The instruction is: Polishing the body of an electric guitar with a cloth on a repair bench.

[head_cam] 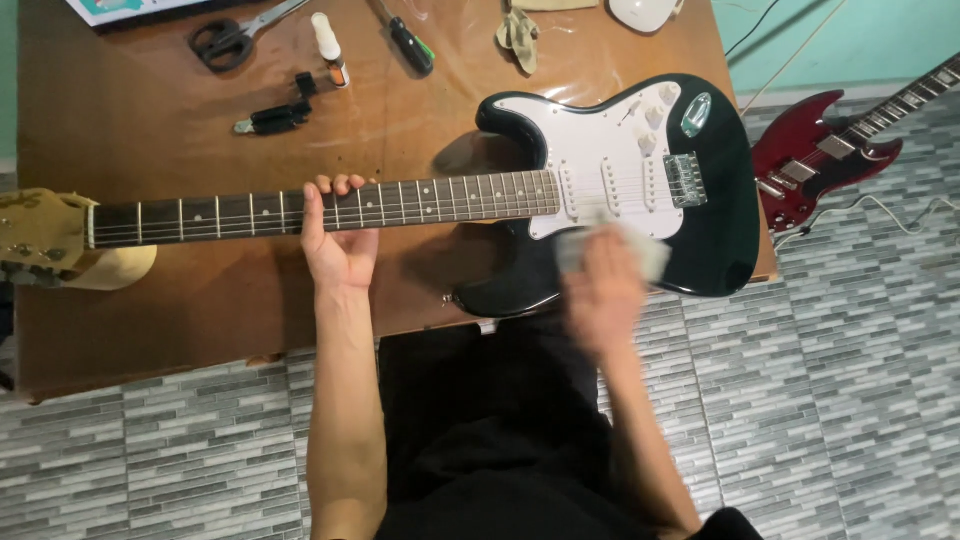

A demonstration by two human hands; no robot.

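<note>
1. The neck of the black electric guitar (620, 190) is clasped by the left hand (340, 245), fingers curled over the fretboard.
2. A pale cloth (650, 255) is pressed under the blurred right hand (600, 285), on the guitar body beside the pickguard.
3. The guitar lies flat on the wooden table (150, 130).

Our left hand (338, 245) grips the neck of the black guitar (700, 250) on the table (150, 140) while our blurred right hand (600, 290) presses a pale cloth (650, 252) against its body.
</note>
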